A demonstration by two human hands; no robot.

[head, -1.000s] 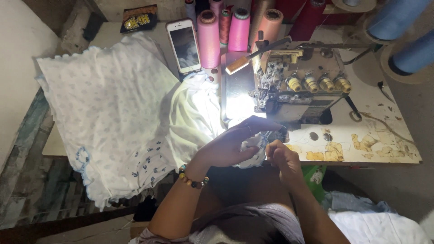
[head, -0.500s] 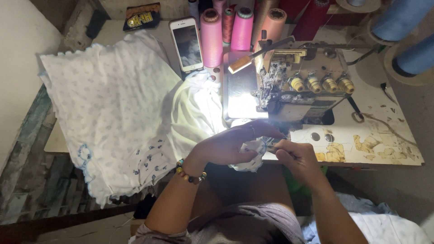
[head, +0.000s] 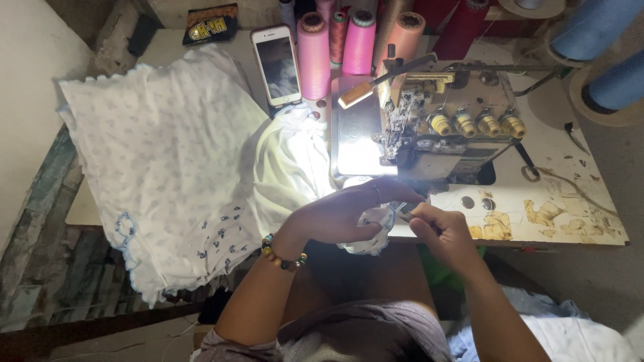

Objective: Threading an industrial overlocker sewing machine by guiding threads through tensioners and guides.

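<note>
Left hand (head: 339, 216) and right hand (head: 439, 228) both pinch a small cloth (head: 372, 231) at the tabletop (head: 570, 201) edge, just below the overlock machine (head: 436, 127). Fingers sit near the needle area; a slip could nick them or pucker the seam.

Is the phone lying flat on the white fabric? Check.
No, the phone stands propped against a pink thread cone, behind the white fabric.

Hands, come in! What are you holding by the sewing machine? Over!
Left hand and right hand both pinching small white cloth piece. Sewing machine just ahead. Nothing in between.
</note>
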